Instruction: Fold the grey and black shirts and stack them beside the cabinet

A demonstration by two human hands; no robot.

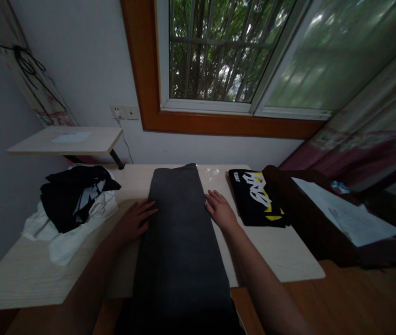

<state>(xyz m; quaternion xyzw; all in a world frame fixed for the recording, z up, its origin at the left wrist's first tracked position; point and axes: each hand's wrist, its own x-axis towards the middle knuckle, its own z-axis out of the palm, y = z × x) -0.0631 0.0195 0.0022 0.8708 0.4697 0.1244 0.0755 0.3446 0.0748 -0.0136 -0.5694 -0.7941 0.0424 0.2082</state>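
Lengthwise, a grey cloth (180, 232) is lying down the middle of the worktop (281, 260)

I am seeing smooth, dark, matte fabric making a long flat strip with nearly straight sides, its far edge running slightly slanted. My left grip (137, 219) is resting open along its left side, fingers extended; my right grip (221, 210) is lying open too, fingertips touching the right side. Neither is closing on anything.

The strip's long axis is running away from me towards the window (219, 56), its near end passing beyond the worktop's near edge into shadow.

On the left, a crumpled black garment (63, 200) is sitting on rumpled white cloth (67, 249), just in front of a raised pale shelf (32, 143). On the right, a folded black shirt (248, 211) is showing white and yellow print. My forearms are covering parts of the pale worktop.
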